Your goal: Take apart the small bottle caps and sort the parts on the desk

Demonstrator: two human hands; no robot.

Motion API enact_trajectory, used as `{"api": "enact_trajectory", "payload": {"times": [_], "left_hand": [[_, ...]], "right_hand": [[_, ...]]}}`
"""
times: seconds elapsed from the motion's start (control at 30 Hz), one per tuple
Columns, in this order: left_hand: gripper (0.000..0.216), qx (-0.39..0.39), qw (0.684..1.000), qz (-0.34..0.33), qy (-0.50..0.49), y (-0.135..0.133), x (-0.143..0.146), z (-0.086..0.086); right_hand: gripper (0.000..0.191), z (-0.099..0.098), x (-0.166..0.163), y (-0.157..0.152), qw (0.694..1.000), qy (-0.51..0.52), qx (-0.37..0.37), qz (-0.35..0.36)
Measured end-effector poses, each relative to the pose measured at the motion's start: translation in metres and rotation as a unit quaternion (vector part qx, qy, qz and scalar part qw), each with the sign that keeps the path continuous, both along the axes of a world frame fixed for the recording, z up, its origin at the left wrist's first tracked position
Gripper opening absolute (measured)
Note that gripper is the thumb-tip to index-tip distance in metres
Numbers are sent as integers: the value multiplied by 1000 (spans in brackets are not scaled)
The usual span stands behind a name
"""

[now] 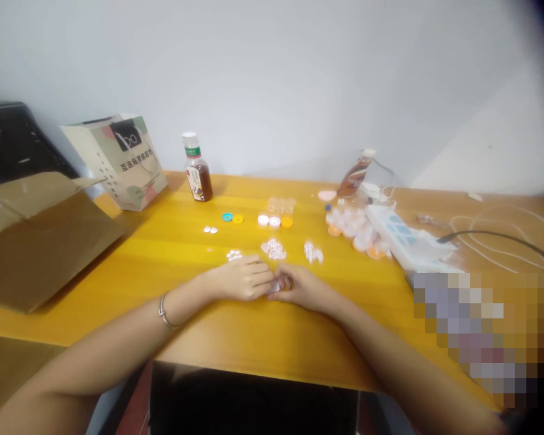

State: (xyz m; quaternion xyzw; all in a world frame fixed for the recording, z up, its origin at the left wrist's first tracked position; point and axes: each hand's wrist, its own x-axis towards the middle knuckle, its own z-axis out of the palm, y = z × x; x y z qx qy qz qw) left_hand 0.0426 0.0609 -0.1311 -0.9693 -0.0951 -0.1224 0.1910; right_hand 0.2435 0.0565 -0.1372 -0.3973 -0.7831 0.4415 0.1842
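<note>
One white piece (274, 289) between fingers (261, 278), right end higher

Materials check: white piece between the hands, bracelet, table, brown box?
Piece: possibly plastic, pale and smooth-looking; blurred and partly covered, so unsure.
Bracelet: likely metal, polished; silvery with glints.
Table: wood or wood-look laminate, satin; yellow-brown with faint bands and a soft sheen.
Box: probably cardboard, mostly matte; plain brown, stiff flat panels.

Bag (129, 163), matt paper; before it, cardboard box (45, 235) and shiny metal bangle (162, 312); just right of it, clear plastic bottle (203, 179); under it, smooth wooden table (253, 338).
</note>
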Motion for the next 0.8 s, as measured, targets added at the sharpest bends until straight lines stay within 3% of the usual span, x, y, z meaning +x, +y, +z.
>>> {"api": "enact_trajectory", "payload": {"times": [0.6, 0.7, 0.8], "left_hand": [[22, -94, 993, 27, -64, 6, 0, -11], [21, -154, 982, 41, -102, 5, 2, -12], [18, -264, 951, 67, -148, 7, 2, -13]], "right_hand": [[30, -6, 3, 4, 1000, -4, 0, 0], [28, -5, 3, 4, 1000, -5, -4, 1], [25, -3, 3, 3, 1000, -11, -5, -1]]}}
